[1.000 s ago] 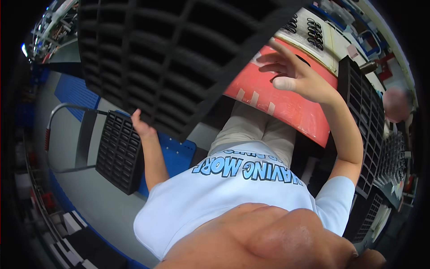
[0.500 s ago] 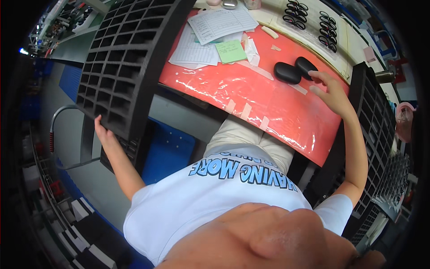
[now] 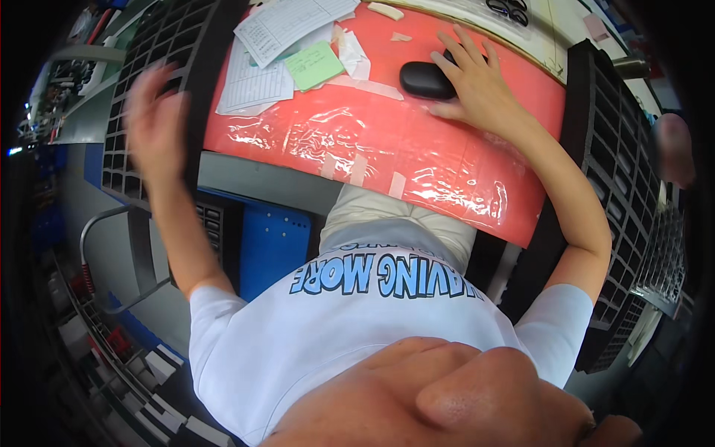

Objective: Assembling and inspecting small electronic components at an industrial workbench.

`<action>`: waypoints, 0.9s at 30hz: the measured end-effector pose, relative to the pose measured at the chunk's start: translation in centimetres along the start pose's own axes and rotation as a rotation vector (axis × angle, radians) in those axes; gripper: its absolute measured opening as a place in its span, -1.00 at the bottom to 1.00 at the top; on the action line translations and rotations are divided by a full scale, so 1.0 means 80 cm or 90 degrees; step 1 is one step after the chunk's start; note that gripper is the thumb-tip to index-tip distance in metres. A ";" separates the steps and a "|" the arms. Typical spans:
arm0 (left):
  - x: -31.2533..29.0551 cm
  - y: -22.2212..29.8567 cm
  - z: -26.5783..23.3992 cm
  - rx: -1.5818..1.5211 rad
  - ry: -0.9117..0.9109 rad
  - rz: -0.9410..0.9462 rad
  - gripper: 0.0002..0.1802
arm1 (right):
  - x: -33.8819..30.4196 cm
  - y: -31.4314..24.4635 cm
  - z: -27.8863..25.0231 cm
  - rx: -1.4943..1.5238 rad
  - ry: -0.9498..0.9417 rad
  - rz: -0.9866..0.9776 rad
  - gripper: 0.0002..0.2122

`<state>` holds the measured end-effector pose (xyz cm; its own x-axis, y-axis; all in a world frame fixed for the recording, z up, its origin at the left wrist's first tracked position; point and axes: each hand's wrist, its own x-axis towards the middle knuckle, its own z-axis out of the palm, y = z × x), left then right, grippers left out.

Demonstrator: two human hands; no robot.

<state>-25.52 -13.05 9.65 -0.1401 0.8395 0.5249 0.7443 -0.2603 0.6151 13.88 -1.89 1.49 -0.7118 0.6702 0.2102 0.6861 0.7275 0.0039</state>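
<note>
Two smooth black rounded objects, like small hard cases, lie side by side on the red mat. The nearer one (image 3: 427, 80) is fully in sight beside my right thumb. My right hand (image 3: 477, 86) spreads its fingers over the farther one (image 3: 448, 56), which is mostly hidden beneath them; whether it touches cannot be made out. On the left, my left hand (image 3: 158, 127) is blurred by motion, raised in front of a black compartment tray (image 3: 195, 56). Its fingers look apart, and nothing shows between them.
The red mat (image 3: 275, 141) covers the table under clear film. Papers (image 3: 257, 93) and a green note (image 3: 314, 65) lie at its left. Another black compartment tray (image 3: 618, 149) stands at the right. Black looped items (image 3: 508, 10) sit at the far edge. A blue stool (image 3: 275, 238) is below.
My right hand has moved left and farther in over the farther black object. My left hand has left the tray's lower edge and risen. The view has shifted to the right.
</note>
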 end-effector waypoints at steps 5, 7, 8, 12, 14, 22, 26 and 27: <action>0.006 0.065 0.244 -0.046 -0.363 0.276 -0.05 | -0.004 -0.007 0.009 0.001 -0.007 0.042 -0.38; 0.014 0.054 0.295 -0.056 -0.362 0.309 -0.02 | -0.014 -0.006 0.006 0.007 -0.006 0.059 -0.41; 0.018 0.054 0.308 -0.099 -0.448 0.274 0.01 | -0.018 -0.005 0.006 0.026 0.013 0.061 -0.41; 0.018 0.052 0.310 -0.153 -0.503 0.223 0.07 | -0.018 0.003 0.005 0.069 0.009 0.069 -0.43; 0.014 0.033 0.322 -0.174 -0.488 0.185 0.08 | -0.013 0.004 0.003 0.087 0.011 0.064 -0.44; 0.013 0.032 0.307 -0.196 -0.495 0.255 0.09 | 0.004 0.009 0.000 0.172 -0.144 0.110 -0.39; 0.014 0.039 0.314 -0.219 -0.508 0.178 0.11 | -0.005 0.036 0.051 0.375 0.326 -0.219 -0.42; 0.012 0.039 0.313 -0.217 -0.487 0.176 0.11 | -0.003 0.036 0.051 0.381 0.321 -0.230 -0.43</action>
<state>-6.98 -1.08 -2.68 0.5831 0.7827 0.2177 0.4343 -0.5268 0.7306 15.41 0.67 -2.49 -0.6219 0.3408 0.7051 0.1353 0.9336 -0.3319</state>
